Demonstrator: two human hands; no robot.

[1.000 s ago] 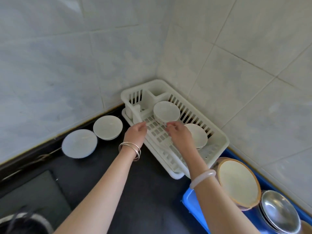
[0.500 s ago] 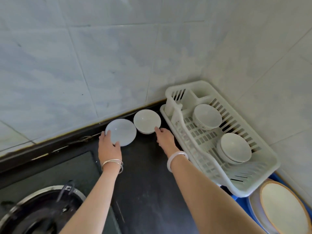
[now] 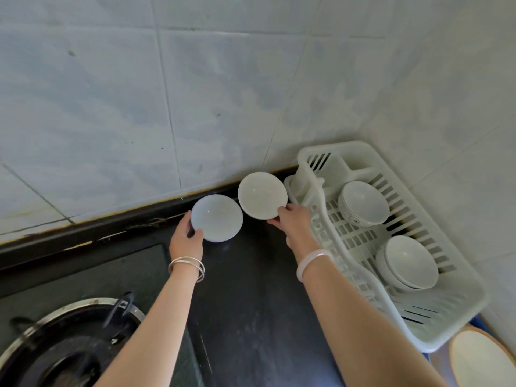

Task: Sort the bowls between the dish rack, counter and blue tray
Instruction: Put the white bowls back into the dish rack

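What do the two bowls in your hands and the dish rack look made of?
Left-hand bowl: bluish-white, faintly translucent, glossy with a small glint; likely opal glass or glazed ceramic. Right-hand bowl: creamy white, opaque, more matte; probably ceramic, though melamine is possible. Dish rack: white moulded plastic, judging by its slotted walls, grid floor and rounded rim.

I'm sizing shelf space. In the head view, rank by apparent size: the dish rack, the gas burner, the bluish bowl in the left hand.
1. dish rack, clearly largest.
2. gas burner, partly cut off by the frame and nearer the camera, so unsure.
3. bluish bowl, smallest.
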